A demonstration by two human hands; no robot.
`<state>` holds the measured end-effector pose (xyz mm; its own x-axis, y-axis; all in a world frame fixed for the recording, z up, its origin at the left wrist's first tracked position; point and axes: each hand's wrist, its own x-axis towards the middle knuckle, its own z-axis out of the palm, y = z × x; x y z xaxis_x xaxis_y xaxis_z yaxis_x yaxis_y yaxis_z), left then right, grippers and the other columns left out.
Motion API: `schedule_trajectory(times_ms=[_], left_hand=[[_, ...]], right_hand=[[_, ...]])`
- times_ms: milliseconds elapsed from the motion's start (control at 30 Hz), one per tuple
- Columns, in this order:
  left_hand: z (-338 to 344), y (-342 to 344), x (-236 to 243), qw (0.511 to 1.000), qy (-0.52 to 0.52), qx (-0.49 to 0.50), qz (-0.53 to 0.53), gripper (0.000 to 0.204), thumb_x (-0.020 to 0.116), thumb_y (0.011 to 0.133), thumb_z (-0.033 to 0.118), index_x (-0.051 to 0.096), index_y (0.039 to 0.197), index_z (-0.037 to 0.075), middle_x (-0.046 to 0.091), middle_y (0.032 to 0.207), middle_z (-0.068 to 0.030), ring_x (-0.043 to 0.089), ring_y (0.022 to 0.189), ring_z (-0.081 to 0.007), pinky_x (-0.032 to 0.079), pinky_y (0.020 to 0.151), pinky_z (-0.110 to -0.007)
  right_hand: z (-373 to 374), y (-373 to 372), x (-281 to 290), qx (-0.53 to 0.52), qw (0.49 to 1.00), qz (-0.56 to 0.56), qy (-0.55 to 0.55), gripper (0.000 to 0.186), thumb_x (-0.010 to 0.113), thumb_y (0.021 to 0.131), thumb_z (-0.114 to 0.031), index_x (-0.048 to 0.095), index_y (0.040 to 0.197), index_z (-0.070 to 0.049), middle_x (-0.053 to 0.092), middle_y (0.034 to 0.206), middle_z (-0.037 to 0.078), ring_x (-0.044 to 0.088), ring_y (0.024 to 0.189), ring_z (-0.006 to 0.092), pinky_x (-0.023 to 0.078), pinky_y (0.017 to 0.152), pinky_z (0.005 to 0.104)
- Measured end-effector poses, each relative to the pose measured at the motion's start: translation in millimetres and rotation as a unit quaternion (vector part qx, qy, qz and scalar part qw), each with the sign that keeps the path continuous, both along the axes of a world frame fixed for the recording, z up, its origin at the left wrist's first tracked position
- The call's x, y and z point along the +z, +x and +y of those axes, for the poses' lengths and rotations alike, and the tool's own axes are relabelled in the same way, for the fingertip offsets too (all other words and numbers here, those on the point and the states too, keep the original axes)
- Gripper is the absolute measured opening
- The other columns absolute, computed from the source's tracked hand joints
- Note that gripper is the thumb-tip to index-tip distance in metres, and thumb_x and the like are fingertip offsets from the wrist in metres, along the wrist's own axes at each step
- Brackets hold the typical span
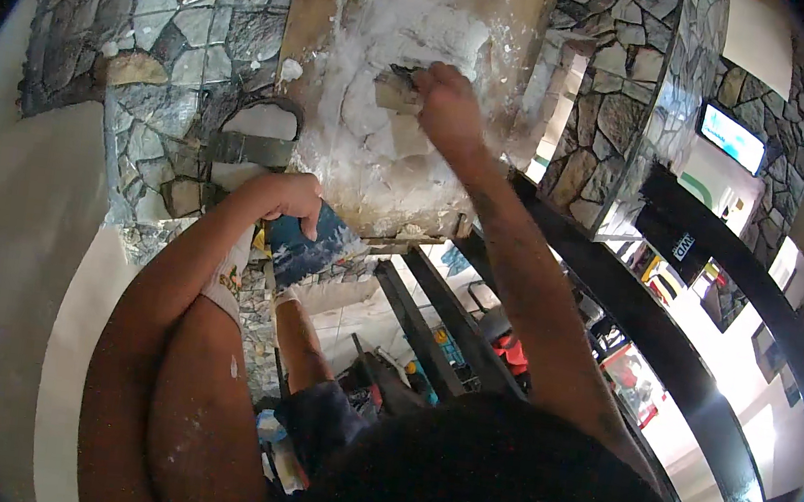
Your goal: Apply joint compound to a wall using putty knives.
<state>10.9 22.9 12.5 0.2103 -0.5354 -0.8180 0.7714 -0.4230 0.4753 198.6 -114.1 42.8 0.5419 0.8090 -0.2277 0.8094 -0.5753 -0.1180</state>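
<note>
My left hand (294,199) is closed on a wide blue scraper (319,242) smeared with white paste, held low at the left edge of a wooden board (311,3). White plaster (349,106) is spread unevenly over the middle of that board, with bare beige patches showing. My right hand (448,108) is closed around a small dark blade (399,74) against the plastered area, higher and to the right. The blade is mostly hidden by my fingers.
Stone-patterned walls (190,19) flank the board. Black metal beams (597,283) slope down on the right, over a drop to a floor with red and other clutter (509,353). My bent legs, one in a white sock (231,271), are below. A lit screen (732,138) hangs far right.
</note>
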Motion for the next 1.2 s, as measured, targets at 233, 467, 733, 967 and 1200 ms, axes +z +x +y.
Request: schedule_trajectory(times_ms=[233,467,733,967,1200], left_hand=[[-11,0,-21,0.998,0.005,-0.052,-0.034,0.051,0.078,0.048,0.013,0.057,0.092,-0.003,0.059,0.069,-0.0145,0.055,0.053,-0.0256,0.041,0.045,-0.039],[-1,1,-3,0.992,0.011,-0.085,-0.093,0.046,0.077,0.051,0.017,0.060,0.089,-0.002,0.061,0.078,-0.0158,0.055,0.058,-0.0274,0.042,0.048,-0.038],[0,-11,-15,0.999,0.021,-0.018,-0.035,0.037,0.077,0.050,0.014,0.061,0.078,-0.005,0.059,0.065,-0.0143,0.051,0.049,-0.0231,0.034,0.041,-0.041],[-5,-2,-13,1.000,-0.002,-0.018,-0.015,0.044,0.079,0.045,0.016,0.060,0.079,-0.004,0.060,0.068,-0.0157,0.056,0.055,-0.0257,0.043,0.047,-0.041],[-10,-29,-45,0.999,-0.010,0.025,0.017,0.039,0.078,0.046,0.014,0.059,0.074,-0.003,0.056,0.055,-0.0117,0.051,0.044,-0.0252,0.038,0.037,-0.040]], right_hand=[[-8,17,-1,0.003,0.994,-0.057,0.097,0.029,0.050,0.066,0.000,0.059,0.094,-0.004,0.056,0.087,0.015,0.054,0.085,0.0340,0.045,0.074,0.0412],[8,27,9,-0.048,0.999,-0.005,0.023,0.026,0.049,0.068,-0.001,0.059,0.093,-0.004,0.056,0.088,0.016,0.053,0.084,0.0328,0.045,0.074,0.0406],[10,33,14,-0.025,1.000,-0.010,0.003,0.023,0.054,0.067,-0.002,0.061,0.088,-0.008,0.057,0.095,0.014,0.055,0.089,0.0303,0.046,0.076,0.0378],[11,22,0,0.005,0.996,-0.078,0.032,0.020,0.056,0.066,-0.006,0.060,0.085,-0.007,0.058,0.087,0.014,0.056,0.084,0.0322,0.047,0.073,0.0379],[17,3,-14,0.014,0.997,-0.060,0.054,0.021,0.055,0.064,-0.002,0.061,0.083,-0.007,0.058,0.084,0.012,0.057,0.083,0.0298,0.046,0.073,0.0391]])
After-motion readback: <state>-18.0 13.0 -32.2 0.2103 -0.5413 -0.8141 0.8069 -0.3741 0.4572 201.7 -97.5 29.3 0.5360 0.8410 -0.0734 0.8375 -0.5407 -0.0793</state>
